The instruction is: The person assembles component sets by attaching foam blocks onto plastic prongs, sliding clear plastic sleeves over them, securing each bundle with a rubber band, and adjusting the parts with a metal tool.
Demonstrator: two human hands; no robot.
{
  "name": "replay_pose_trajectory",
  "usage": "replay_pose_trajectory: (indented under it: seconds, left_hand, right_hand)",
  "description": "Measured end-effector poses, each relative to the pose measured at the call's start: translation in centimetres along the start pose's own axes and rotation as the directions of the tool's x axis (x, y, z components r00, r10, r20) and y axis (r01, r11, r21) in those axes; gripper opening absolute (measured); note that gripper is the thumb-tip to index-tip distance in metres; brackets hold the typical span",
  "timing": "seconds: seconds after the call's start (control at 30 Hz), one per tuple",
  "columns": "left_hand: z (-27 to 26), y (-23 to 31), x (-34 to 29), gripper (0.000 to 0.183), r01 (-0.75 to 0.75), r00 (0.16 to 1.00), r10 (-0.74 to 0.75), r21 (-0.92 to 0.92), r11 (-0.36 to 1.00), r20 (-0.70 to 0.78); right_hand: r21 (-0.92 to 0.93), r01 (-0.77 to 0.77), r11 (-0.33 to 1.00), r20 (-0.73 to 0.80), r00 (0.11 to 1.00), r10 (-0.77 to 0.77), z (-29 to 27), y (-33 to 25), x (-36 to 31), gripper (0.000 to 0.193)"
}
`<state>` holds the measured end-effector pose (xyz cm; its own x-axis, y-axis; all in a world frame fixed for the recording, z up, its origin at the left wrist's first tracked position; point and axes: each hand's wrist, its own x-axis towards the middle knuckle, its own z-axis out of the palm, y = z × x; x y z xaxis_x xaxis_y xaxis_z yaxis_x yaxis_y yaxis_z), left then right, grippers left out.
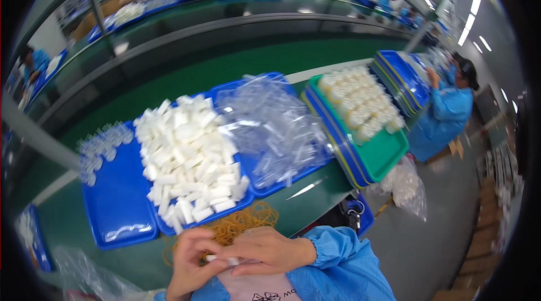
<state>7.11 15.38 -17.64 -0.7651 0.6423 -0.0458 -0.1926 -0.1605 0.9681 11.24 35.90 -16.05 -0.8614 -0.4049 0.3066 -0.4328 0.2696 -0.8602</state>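
Note:
My left hand [193, 261] and my right hand [267, 251] meet at the near edge of the table. Their fingers close around a small white piece [211, 257], mostly covered by them. Just beyond lies a loose heap of tan rubber bands [256, 216]. Past the bands, a blue tray is piled with white blocks [189, 154]. To its right, a second blue tray bears clear thin plastic pieces [270, 126]. Pointed tweezers [306, 187] rest on the green table to the right of the bands.
A left blue tray [121, 211] has clear cup-like parts [104, 146] along its far end. At right, stacked trays topped by a green tray [389, 157] carry banded white bundles [360, 101]. A co-worker [451, 103] in blue stands beyond. A clear bag [408, 188] hangs below.

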Motion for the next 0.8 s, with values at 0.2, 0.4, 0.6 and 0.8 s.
replay_pose_trajectory:
  seconds: [0.2,0.4,0.6,0.8]
  left_hand:
    - [-3.2,0.2,0.5,0.047,-0.043,0.997,0.038,0.065,0.997,0.068]
    - [-13.0,1.5,3.8,0.025,-0.082,0.774,0.322,0.418,0.905,-0.545]
    - [-24.1,1.7,9.6,0.009,0.149,0.699,0.563,0.859,0.49,-0.442]
    - [-27.3,0.7,12.8,0.021,0.425,0.653,0.673,0.904,0.052,-0.346]
  right_hand:
    - [0.088,-0.068,0.994,-0.09,0.993,0.076,-0.4,1.4,-0.4,0.018]
    - [0.278,-0.381,0.882,-0.186,0.879,0.438,-0.9,1.7,-3.0,0.017]
    - [0.286,-0.354,0.891,-0.201,0.887,0.417,-0.2,0.7,-2.0,0.013]
    - [0.18,-0.296,0.938,-0.223,0.916,0.333,0.1,0.6,-1.3,0.013]
